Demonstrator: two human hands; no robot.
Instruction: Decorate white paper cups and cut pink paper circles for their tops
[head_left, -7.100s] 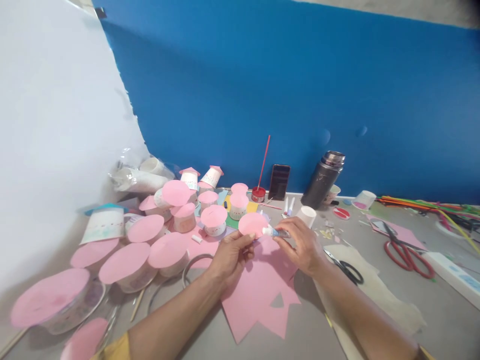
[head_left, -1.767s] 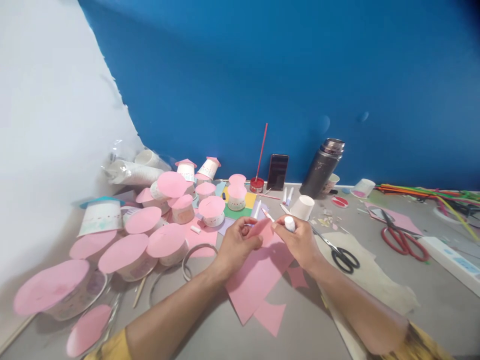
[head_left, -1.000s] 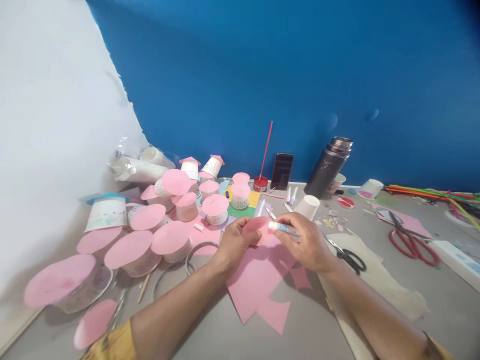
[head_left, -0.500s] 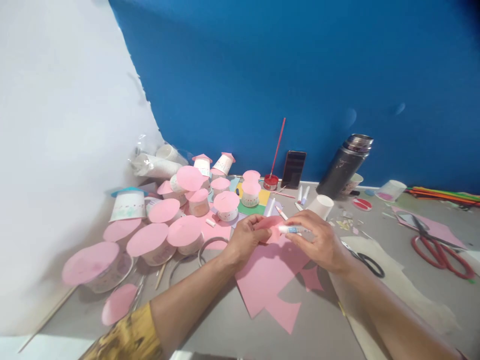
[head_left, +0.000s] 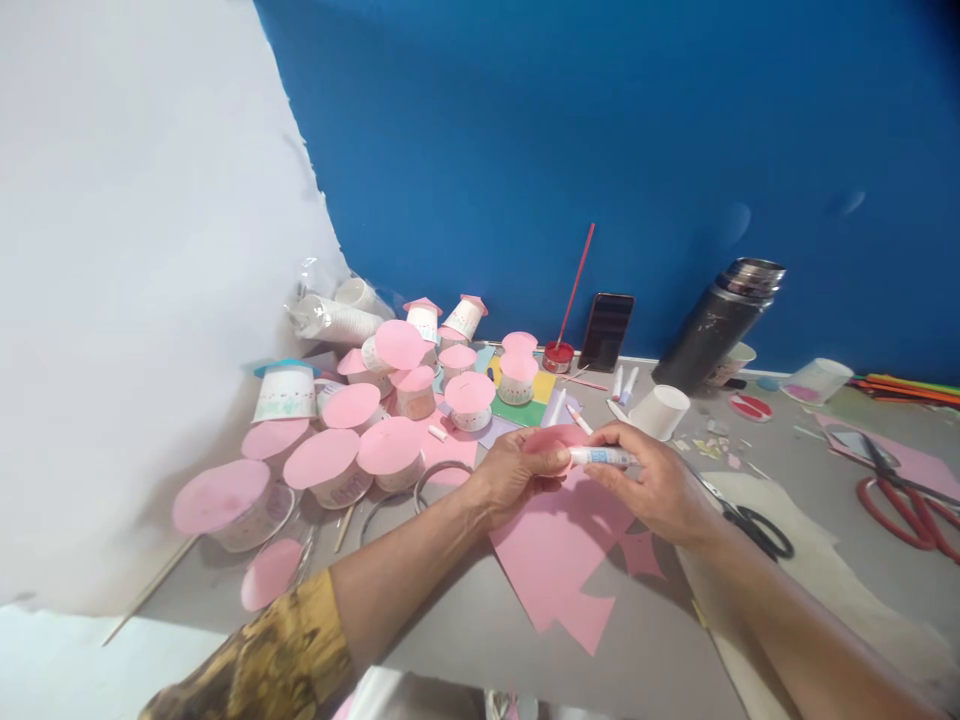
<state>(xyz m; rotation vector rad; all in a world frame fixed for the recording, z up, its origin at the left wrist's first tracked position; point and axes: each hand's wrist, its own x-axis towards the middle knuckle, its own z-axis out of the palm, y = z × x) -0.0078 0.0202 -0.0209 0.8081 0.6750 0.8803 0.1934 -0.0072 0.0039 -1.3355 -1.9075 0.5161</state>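
Note:
My left hand (head_left: 517, 475) pinches a pink paper circle (head_left: 553, 437) between thumb and fingers above the desk. In my right hand (head_left: 656, 480) is a slim white tube with blue print (head_left: 601, 456), its tip meeting the paper beside my left thumb; I cannot tell whether it is a glue tube or a marker. Beneath both hands lies a cut sheet of pink paper (head_left: 555, 570), with a pink scrap (head_left: 642, 556) at its right. An upturned white paper cup (head_left: 660, 412) stands just past my right hand.
Several paper cups topped with pink discs (head_left: 322, 460) crowd the left side. Along the back are a phone (head_left: 607, 332), a red-based stand (head_left: 558, 357) and a leaning dark flask (head_left: 716, 325). Black-handled scissors (head_left: 761, 530) and red-handled scissors (head_left: 900, 510) lie at right.
The tube in my right hand has turned flatter and moved closer to my left thumb against the paper circle. The whole view has shifted, so the desk items appear farther right.

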